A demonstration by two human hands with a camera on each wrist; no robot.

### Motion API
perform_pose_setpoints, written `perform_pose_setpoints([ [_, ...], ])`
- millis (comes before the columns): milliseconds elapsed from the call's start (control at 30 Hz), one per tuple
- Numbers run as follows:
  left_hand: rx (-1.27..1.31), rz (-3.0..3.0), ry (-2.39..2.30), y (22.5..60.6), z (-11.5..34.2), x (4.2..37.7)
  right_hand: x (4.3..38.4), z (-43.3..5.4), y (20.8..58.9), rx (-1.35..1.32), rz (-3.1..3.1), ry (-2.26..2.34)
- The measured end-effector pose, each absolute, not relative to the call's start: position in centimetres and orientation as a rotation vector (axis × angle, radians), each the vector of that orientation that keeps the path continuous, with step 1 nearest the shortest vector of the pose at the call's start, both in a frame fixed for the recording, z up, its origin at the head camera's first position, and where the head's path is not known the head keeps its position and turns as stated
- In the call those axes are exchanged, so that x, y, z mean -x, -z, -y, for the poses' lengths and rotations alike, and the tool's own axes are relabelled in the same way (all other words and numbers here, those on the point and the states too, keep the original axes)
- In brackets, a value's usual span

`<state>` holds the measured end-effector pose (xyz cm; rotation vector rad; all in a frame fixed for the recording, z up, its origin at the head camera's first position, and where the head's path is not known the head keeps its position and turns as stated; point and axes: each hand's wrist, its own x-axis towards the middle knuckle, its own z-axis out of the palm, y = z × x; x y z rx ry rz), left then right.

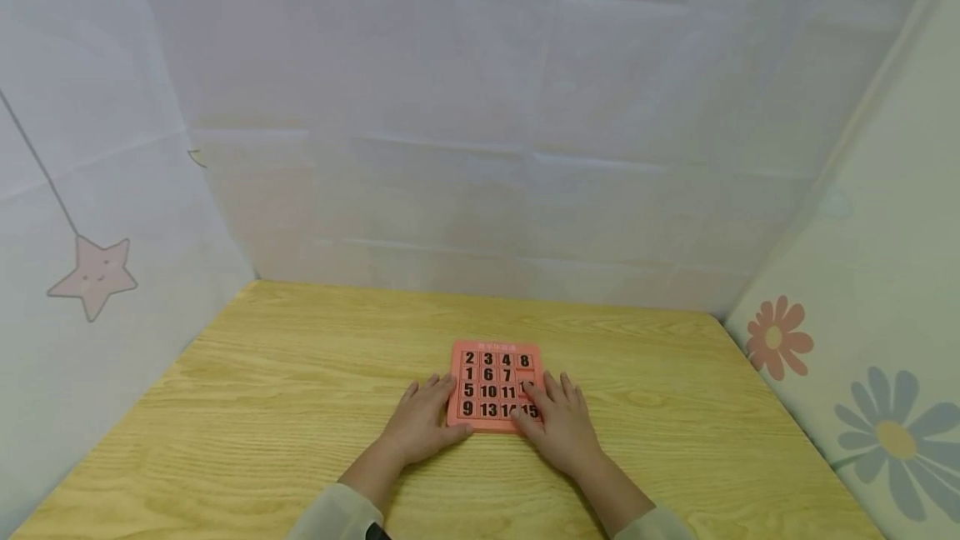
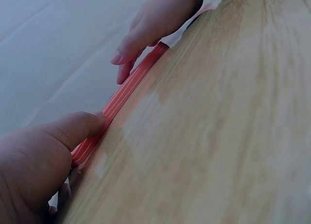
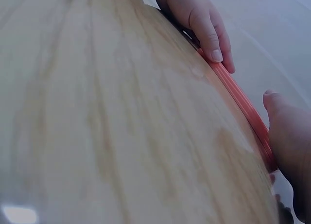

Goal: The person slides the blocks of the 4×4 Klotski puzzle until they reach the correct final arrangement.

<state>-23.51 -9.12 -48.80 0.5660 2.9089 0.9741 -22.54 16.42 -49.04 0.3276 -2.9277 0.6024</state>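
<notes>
A pink sliding number puzzle (image 1: 489, 383) lies flat on the wooden table. Its top row reads 2, 3, 4, 8, and a gap shows below the 8. My left hand (image 1: 422, 423) holds the frame at its lower left corner, thumb on the near edge and fingers along the left side. My right hand (image 1: 564, 427) lies over the lower right part, index fingertip on the tile below the gap, covering most of its number. The right thumb hovers over the 14 and 15 tiles. From the left wrist view, the frame's ridged near edge (image 2: 127, 90) shows between both hands.
The yellow wood-grain table (image 1: 300, 357) extends around the puzzle on every side. Pale cloth walls enclose it at the back (image 1: 480, 148), left and right. A star (image 1: 93, 273) decorates the left wall and flowers (image 1: 780, 338) the right one.
</notes>
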Motion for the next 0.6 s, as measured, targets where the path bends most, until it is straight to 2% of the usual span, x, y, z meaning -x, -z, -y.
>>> perform_pose_setpoints([
  [600,-0.569,-2.923,-0.955,48.8,9.1,23.5,21.4,-16.5,48.7,-0.376,2.917,-0.564],
])
